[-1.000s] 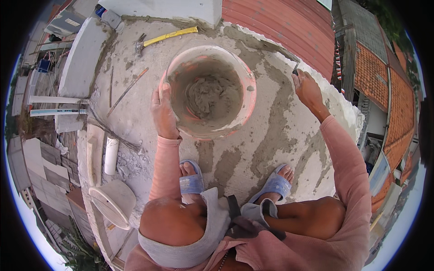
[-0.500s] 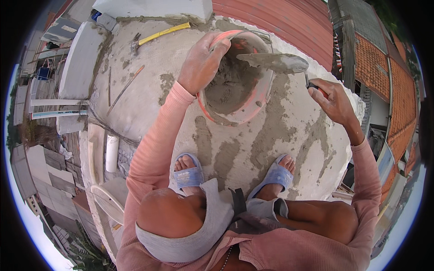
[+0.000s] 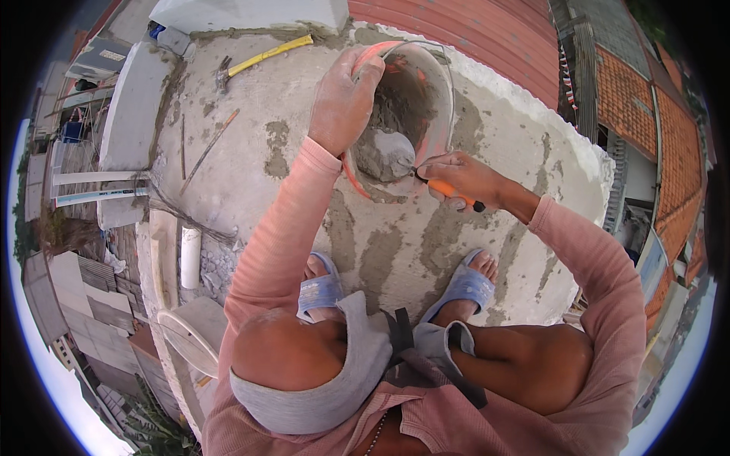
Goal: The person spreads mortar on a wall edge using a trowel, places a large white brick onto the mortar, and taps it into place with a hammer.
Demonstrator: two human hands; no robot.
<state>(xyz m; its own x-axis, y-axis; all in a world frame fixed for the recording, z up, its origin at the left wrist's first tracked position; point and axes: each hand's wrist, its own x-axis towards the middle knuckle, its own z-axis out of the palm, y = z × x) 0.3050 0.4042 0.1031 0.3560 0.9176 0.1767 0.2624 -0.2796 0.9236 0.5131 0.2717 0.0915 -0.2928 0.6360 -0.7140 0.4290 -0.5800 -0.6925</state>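
My left hand grips the left rim of a mortar-smeared bucket with an orange-red edge, which tilts on the slab. Grey wet mortar lies inside it. My right hand is closed round the orange and black handle of a trowel. The trowel's blade is inside the bucket near its lower edge, in the mortar, and part of it is hidden. A thin wire bail runs along the bucket's right side.
On the slab lie a yellow-handled hammer and a thin stick. Mortar smears streak the surface around my sandalled feet. A white pipe piece and a round basin stand left. Rooftops lie beyond the slab's right edge.
My right hand has brought the trowel from the bucket's upper right side down and left, its blade now in the mortar. The bucket has tipped slightly, still held by my left hand.
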